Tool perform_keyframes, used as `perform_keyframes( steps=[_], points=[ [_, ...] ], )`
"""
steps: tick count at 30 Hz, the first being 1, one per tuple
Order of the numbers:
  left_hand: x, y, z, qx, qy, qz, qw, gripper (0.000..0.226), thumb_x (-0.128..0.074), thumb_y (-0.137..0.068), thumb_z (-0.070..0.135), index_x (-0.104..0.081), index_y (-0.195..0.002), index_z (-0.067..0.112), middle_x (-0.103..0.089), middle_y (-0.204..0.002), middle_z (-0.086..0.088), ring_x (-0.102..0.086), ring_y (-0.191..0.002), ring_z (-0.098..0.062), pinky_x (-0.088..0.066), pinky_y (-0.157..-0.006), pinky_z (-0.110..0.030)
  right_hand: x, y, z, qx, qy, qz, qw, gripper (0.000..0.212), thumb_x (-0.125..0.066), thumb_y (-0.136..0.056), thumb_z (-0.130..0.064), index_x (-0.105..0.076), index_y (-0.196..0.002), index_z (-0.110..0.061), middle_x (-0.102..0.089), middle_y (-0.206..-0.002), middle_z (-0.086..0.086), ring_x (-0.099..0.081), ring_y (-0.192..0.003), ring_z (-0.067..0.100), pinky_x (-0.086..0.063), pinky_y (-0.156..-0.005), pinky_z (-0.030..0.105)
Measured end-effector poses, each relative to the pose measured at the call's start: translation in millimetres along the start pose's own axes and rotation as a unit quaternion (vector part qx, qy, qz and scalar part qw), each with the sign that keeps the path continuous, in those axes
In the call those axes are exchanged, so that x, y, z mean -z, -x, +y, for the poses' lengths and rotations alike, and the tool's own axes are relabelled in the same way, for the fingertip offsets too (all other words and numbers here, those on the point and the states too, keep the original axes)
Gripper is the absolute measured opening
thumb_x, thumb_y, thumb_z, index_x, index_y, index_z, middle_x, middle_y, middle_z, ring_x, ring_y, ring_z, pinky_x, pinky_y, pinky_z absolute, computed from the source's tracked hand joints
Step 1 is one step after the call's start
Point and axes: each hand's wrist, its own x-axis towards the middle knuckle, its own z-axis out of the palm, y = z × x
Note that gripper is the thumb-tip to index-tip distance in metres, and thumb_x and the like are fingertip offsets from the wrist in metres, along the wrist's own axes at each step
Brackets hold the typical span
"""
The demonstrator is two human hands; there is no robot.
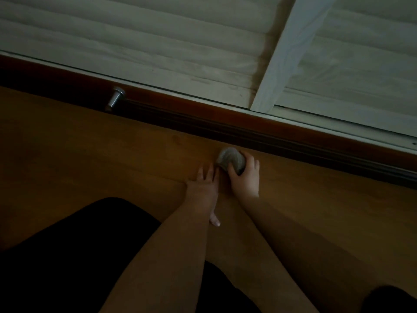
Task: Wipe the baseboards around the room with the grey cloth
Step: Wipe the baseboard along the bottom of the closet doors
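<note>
The grey cloth (231, 159) is bunched into a small rounded ball, with curved folds visible on its top, and it looks pale against the dark wood. It sits on the wooden floor (112, 154), just beside the dark reddish baseboard (270, 129) that runs diagonally along the bottom of the window frame. The right hand (246, 177) grips the cloth from the near side: the thumb curls around its left edge and the fingers wrap over its right side, so the hand is closed around the ball. The left hand (204, 184) lies on the floor just to the left of the cloth, its fingers straight and a little spread, pointing toward the baseboard; whether the fingertips touch the cloth, I cannot tell in this dim light. Both forearms reach forward from the bottom of the view, above dark clothing on the legs. Farther left, a small metal door stopper (116, 98) stands at the baseboard, well apart from the hands. Above the baseboard are white shutter slats (135, 30) and a white vertical frame bar (286, 53).
</note>
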Motion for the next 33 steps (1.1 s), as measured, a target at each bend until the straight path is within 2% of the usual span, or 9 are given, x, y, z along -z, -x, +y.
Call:
perform_keyframes(
  steps=[3, 5, 10, 14, 19, 26, 29, 33],
  points=[
    [0, -2, 3, 0.005, -0.023, 0.009, 1.000, 0.158, -0.090, -0.056, 0.058, 0.025, -0.154, 0.013, 0.033, -0.160, -0.009, 0.018, -0.149, -0.042, -0.023, -0.113, -0.069, -24, -20, -11, 0.012, -0.017, -0.012, 1.000, 0.055, -0.069, -0.089, -0.034, -0.045, -0.136, -0.019, -0.044, -0.130, 0.002, -0.047, -0.114, 0.012, -0.038, -0.093, 0.019],
    [0, -2, 5, 0.004, -0.023, 0.011, 1.000, 0.155, -0.091, -0.058, 0.055, 0.023, -0.155, 0.014, 0.033, -0.160, -0.009, 0.018, -0.149, -0.042, -0.024, -0.111, -0.070, -34, -32, -17, -0.003, -0.030, 0.007, 1.000, 0.057, -0.071, -0.087, -0.038, -0.047, -0.134, -0.018, -0.045, -0.129, 0.002, -0.048, -0.112, 0.011, -0.040, -0.092, 0.020],
    [0, -5, 7, 0.010, -0.017, 0.010, 1.000, 0.143, -0.088, -0.067, 0.050, 0.018, -0.157, 0.017, 0.035, -0.159, -0.009, 0.021, -0.148, -0.042, -0.020, -0.112, -0.071, -44, -49, -25, -0.011, -0.022, 0.055, 0.998, 0.054, -0.075, -0.084, -0.033, -0.050, -0.128, -0.014, -0.050, -0.125, 0.004, -0.052, -0.114, 0.017, -0.041, -0.090, 0.020],
    [-2, -1, 6, 0.017, -0.001, 0.023, 1.000, 0.157, -0.093, -0.057, 0.051, 0.025, -0.154, 0.015, 0.033, -0.161, -0.008, 0.016, -0.150, -0.040, -0.022, -0.113, -0.069, -37, -52, -22, 0.006, -0.002, 0.051, 0.999, 0.050, -0.076, -0.084, -0.028, -0.051, -0.125, -0.014, -0.049, -0.124, 0.004, -0.053, -0.112, 0.018, -0.042, -0.091, 0.022],
    [-3, 7, 3, 0.018, 0.018, 0.024, 0.999, 0.158, -0.092, -0.057, 0.054, 0.028, -0.153, 0.016, 0.035, -0.160, -0.005, 0.016, -0.151, -0.037, -0.027, -0.113, -0.065, -1, -50, -4, 0.005, 0.001, 0.057, 0.998, 0.046, -0.075, -0.085, -0.027, -0.052, -0.123, -0.015, -0.049, -0.122, 0.003, -0.052, -0.110, 0.018, -0.043, -0.091, 0.023],
    [-3, 13, 5, 0.030, 0.013, 0.023, 0.999, 0.153, -0.088, -0.062, 0.057, 0.029, -0.152, 0.018, 0.037, -0.159, -0.004, 0.015, -0.151, -0.036, -0.027, -0.113, -0.067, 90, -49, 53, -0.042, 0.023, 0.094, 0.994, 0.044, -0.075, -0.084, -0.027, -0.054, -0.122, -0.019, -0.050, -0.120, 0.003, -0.051, -0.111, 0.021, -0.049, -0.094, 0.034],
    [-4, 13, 6, 0.031, 0.000, 0.022, 0.999, 0.152, -0.087, -0.062, 0.058, 0.028, -0.153, 0.017, 0.035, -0.160, -0.005, 0.014, -0.151, -0.037, -0.021, -0.115, -0.067, 123, -49, 71, -0.057, 0.041, 0.108, 0.992, 0.043, -0.076, -0.084, -0.026, -0.054, -0.121, -0.019, -0.049, -0.121, 0.004, -0.051, -0.110, 0.020, -0.048, -0.094, 0.034],
    [-6, 12, 6, 0.025, -0.023, 0.044, 0.998, 0.150, -0.086, -0.063, 0.059, 0.025, -0.154, 0.013, 0.029, -0.162, -0.010, 0.009, -0.152, -0.038, -0.012, -0.121, -0.060, 148, -50, 85, -0.053, 0.067, 0.110, 0.990, 0.043, -0.075, -0.084, -0.025, -0.054, -0.122, -0.018, -0.048, -0.120, 0.003, -0.047, -0.106, 0.016, -0.045, -0.092, 0.031]
  ],
)
